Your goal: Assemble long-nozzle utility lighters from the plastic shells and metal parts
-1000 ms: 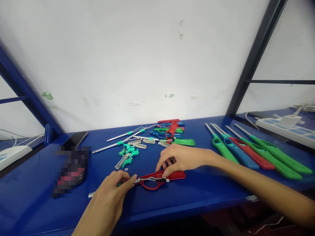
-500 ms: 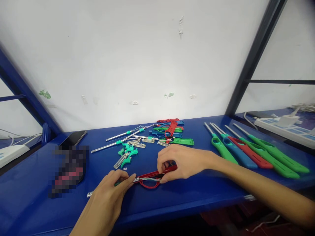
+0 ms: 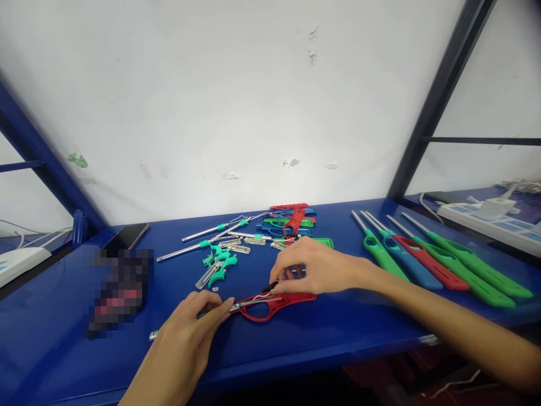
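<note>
My left hand is closed around the front end of a gas lighter with a metal tube, near the shelf's front edge. From its fingertips a red half-shell with a looped trigger guard points right, its inside facing up. My right hand hovers over the shell's handle and pinches a small black igniter piece. Thin pale wires run between that piece and the metal part at my left fingertips. Most of the tube is hidden under my left hand.
Behind my hands lie green triggers, clear fuel tanks, metal tubes and coloured half-shells. Several assembled lighters are lined up at right. A phone and a blurred dark object lie at left, on the blue shelf.
My right hand has lifted the black igniter piece up and away from the shell's handle, pulling the wires upward. More of the red handle now shows. My left hand stays in place.
</note>
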`<state>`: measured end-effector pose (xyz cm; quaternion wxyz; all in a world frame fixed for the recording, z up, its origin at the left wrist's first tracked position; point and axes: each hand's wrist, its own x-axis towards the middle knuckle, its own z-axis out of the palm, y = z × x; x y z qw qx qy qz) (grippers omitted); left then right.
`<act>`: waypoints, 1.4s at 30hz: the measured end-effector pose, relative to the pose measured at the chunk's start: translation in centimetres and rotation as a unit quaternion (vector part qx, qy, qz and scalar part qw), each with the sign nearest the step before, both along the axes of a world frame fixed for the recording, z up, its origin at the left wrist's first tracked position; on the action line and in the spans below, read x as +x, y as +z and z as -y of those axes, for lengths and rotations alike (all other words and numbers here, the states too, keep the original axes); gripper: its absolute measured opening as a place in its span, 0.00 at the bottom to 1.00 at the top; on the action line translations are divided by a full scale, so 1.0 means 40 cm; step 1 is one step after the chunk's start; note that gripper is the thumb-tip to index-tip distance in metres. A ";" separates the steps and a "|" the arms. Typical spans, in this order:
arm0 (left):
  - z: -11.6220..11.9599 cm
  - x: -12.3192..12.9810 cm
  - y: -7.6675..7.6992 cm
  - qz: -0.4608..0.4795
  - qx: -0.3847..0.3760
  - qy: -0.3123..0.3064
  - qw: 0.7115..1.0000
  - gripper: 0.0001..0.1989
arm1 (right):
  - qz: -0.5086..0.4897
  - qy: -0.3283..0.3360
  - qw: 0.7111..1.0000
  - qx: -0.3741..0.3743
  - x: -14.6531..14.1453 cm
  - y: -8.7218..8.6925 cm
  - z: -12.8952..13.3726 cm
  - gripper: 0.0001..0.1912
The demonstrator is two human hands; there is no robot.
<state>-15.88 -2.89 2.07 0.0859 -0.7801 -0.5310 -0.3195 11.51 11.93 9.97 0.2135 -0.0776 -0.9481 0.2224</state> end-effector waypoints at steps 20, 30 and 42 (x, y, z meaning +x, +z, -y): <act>0.005 0.001 0.007 -0.003 -0.001 0.005 1.000 0.16 | -0.042 0.028 0.997 0.052 -0.003 -0.021 -0.013 0.06; 0.006 0.005 0.014 -0.001 -0.011 0.011 1.000 0.18 | -0.102 0.046 0.992 0.055 -0.006 -0.023 -0.007 0.07; 0.011 0.000 0.010 0.013 -0.030 0.002 0.999 0.15 | 0.042 -0.018 0.998 0.040 0.002 0.003 0.003 0.08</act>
